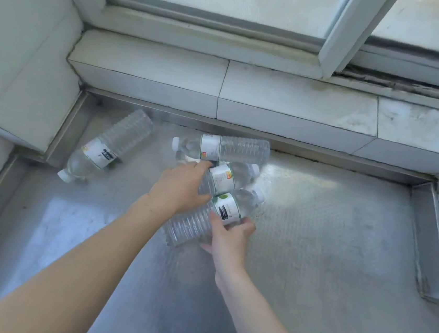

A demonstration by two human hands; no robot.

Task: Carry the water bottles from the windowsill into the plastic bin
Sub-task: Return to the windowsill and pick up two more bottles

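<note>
Overhead, 4 bottles point(235, 149) on metal sill point(328, 233)

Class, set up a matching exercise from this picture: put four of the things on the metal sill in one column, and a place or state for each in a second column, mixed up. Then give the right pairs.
Column 1
1. far left bottle
2. back bottle
3. middle bottle
4. nearest bottle

Column 2
A. held by the right hand
B. lies alone, cap toward the camera, untouched
C. under the left hand
D. lies crosswise near the tiled ledge, cap to the left

Pairs: 1-B, 2-D, 3-C, 4-A
</note>
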